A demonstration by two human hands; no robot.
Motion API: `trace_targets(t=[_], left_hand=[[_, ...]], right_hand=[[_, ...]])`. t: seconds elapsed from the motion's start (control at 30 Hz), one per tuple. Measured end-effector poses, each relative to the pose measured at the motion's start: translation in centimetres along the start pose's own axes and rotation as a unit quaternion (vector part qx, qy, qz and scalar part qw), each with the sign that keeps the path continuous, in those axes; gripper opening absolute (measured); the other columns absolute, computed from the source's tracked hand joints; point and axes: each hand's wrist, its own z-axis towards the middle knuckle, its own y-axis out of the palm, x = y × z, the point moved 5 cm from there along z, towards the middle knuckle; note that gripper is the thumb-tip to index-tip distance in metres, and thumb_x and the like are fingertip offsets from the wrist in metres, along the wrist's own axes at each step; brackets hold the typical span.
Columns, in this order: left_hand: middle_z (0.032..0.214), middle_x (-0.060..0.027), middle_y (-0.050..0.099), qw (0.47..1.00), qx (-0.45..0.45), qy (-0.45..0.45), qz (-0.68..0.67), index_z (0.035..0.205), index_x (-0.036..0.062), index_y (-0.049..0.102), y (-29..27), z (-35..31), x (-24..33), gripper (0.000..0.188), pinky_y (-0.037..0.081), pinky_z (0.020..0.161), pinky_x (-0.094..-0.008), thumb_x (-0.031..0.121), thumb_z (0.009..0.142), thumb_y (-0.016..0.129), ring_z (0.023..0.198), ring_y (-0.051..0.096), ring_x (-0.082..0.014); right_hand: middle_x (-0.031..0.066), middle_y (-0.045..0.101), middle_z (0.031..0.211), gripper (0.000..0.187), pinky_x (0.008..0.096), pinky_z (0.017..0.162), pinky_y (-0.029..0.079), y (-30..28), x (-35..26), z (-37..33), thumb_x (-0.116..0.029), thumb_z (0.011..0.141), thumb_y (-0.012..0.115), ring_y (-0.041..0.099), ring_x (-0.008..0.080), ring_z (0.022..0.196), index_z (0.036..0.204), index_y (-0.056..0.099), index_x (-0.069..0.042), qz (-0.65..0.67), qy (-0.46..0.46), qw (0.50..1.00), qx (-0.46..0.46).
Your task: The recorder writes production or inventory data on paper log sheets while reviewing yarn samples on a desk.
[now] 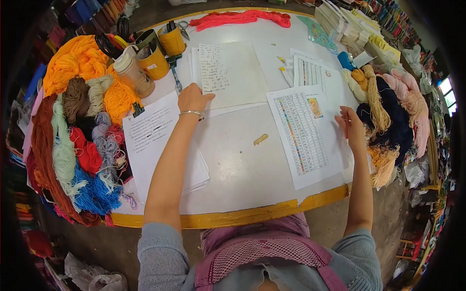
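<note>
My left hand [191, 98], with a thin bangle at the wrist, rests on a handwritten sheet [230, 72] near the middle of the round white table [238, 165]; its fingers pinch that sheet's lower left corner. My right hand [350, 127] holds a thin red pen upright at the right edge of a printed sheet with a coloured chart [303, 133]. A stack of printed paper [153, 140] lies under my left forearm.
Skeins of orange, brown, green, red, grey and blue yarn [77, 131] pile up on the left. More yarn, navy, pink and mustard, [388, 116] sits on the right. Yellow cups with tools [165, 48], a jar [133, 72], a red skein [240, 18] and paper stacks [340, 24] stand at the back.
</note>
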Motion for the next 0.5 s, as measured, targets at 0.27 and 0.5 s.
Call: trace_targets(t=[0.27,0.5], left_hand=[[0.072,-0.0081,0.068,0.957,0.051,-0.033,-0.284,0.083,0.0022,0.06,-1.7,-1.8,-2.8,0.021,0.049,0.052,-0.0305,0.019,0.082,0.072,0.058,0.064,-0.0189],[0.075,-0.0061,0.068,0.85,0.006,-0.055,-0.523,0.092,0.0051,0.057,-4.1,-11.5,-5.5,0.011,0.043,0.044,-0.0226,0.011,0.091,0.066,0.055,0.06,-0.0116]], right_hand=[[0.0143,0.065,0.109,0.034,0.0351,0.088,0.048,2.0,-9.3,-4.8,-0.006,0.081,0.075,0.062,0.0313,0.102,0.113,0.064,-0.003,-0.03,-0.184,0.981,0.059],[0.0162,0.065,0.114,0.038,0.0368,0.091,0.048,4.7,-11.2,-8.5,-0.007,0.083,0.072,0.062,0.0323,0.103,0.119,0.061,-0.004,-0.021,-0.204,0.978,-0.034]])
